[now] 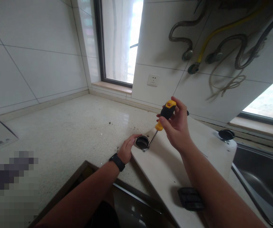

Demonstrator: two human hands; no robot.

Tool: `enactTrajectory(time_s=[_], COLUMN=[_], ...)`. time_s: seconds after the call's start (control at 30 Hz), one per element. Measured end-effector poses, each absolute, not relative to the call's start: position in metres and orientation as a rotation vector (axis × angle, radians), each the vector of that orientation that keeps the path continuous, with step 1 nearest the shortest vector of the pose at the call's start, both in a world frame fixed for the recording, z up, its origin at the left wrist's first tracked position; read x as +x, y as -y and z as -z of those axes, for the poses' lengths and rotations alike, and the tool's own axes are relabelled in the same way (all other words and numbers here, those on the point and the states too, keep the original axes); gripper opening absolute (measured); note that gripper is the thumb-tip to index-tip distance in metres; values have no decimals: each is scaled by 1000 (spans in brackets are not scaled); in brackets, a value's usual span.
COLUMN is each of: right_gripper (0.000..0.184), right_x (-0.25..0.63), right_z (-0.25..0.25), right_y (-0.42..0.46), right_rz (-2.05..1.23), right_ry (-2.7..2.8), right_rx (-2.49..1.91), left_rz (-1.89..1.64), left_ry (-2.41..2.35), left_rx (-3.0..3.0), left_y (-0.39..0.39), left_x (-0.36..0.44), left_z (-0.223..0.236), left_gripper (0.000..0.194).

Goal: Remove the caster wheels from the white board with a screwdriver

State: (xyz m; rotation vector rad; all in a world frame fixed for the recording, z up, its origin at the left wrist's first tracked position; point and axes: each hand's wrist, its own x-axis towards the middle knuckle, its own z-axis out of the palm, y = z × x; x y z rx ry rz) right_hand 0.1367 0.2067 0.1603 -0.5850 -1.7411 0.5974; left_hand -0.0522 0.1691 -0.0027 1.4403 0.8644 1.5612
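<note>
- Head view: right hand (pixel 176 126) grasps screwdriver (pixel 168 109), tip at the screws beside black caster (pixel 142 142).
- Left hand (pixel 126 149) touches that caster; whether its grip is clenched, cannot tell.
- White board (pixel 169 161) lies on table (pixel 91 123), beside sink (pixel 260 177).

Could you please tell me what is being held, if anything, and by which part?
The right hand holds a screwdriver by its black and yellow handle; the left hand rests beside a black caster.
</note>
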Motion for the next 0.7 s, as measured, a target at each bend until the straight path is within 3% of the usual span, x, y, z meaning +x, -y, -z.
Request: enactTrajectory(time_s=[0.1,0.33,0.57,0.7], right_gripper=[85,85,67,56], right_x=[137,136,135,134], right_z=[-161,-161,-155,-152], right_y=[-206,-199,-203,-210], right_rz=[-489,-648,-785,-671], right_ry=[1737,1733,1696,1717], right_rx=[-659,-635,-555,-593], left_rz=[-1583,-1580,-1596,-1598], left_ry=[-870,-899,-919,-945], left_rx=[1458,1438,1414,1415], left_y=[-168,-168,-170,-168], left_x=[-51,-50,-50,-50], left_z=[0,-3,-2,-4], left_gripper=[48,48,49,50])
